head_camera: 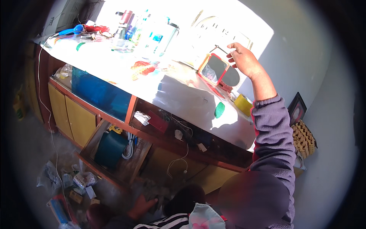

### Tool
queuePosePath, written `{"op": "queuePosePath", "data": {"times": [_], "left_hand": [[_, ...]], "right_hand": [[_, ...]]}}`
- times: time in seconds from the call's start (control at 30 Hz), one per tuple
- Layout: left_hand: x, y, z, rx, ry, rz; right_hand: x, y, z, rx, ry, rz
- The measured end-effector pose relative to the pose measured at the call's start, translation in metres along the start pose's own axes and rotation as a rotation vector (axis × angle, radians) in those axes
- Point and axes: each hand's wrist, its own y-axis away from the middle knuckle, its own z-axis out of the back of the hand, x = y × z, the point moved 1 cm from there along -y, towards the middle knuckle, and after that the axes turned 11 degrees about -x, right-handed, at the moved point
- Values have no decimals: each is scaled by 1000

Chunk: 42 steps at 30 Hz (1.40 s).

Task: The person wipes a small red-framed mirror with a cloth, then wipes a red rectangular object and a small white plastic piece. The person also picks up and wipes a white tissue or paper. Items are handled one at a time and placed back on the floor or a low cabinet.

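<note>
My right hand (241,58) reaches over the top of a cabinet with its fingers apart and slightly curled, above a square mirror (214,68) with a red and yellow frame. A round mirror (231,77) stands behind it, and a roll of yellow tape (243,104) lies below my wrist. Low in the view, in shadow, my left hand (143,206) is beside a dark cloth (157,194); whether it holds the cloth cannot be made out. A pulled-out drawer (140,163) above that hand holds a dark green object (111,148) and a coiled grey cable (130,146).
A patterned cover (114,65) lies on the cabinet top, with bottles (137,28), a blue hairbrush (73,30) and a clock (217,28). Plastic bags (50,176) and small boxes (75,197) litter the floor. A white cord (40,83) hangs at the left. A woven basket (304,138) stands right.
</note>
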Motion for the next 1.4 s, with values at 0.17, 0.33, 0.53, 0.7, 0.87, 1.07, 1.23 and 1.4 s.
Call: {"op": "queuePosePath", "data": {"times": [0.17, 0.33, 0.53, 0.7, 0.87, 1.07, 1.23, 1.4], "left_hand": [[-12, 22, 28, -131, 104, 3], [-33, 27, 13, -131, 492, 137], [-52, 10, 7, -202, 441, 94], [-87, -15, -14, -303, 186, -193], [-97, -33, -4, -337, -9, -337], [-90, -24, 10, -369, -255, -352], [-71, -28, 9, -407, 42, -143], [-57, -39, 16, -258, 719, 286]], "right_hand": [[73, 231, -59, 213, -553, 792], [36, 392, -192, 396, -489, 554], [36, 452, -266, 562, -970, 7], [28, 456, -291, 668, -1091, -213], [41, 449, -274, 615, -857, -214], [31, 452, -286, 552, -1310, -568], [34, 414, -276, 545, -1354, -530], [52, 382, -280, 478, -815, -45]]}}
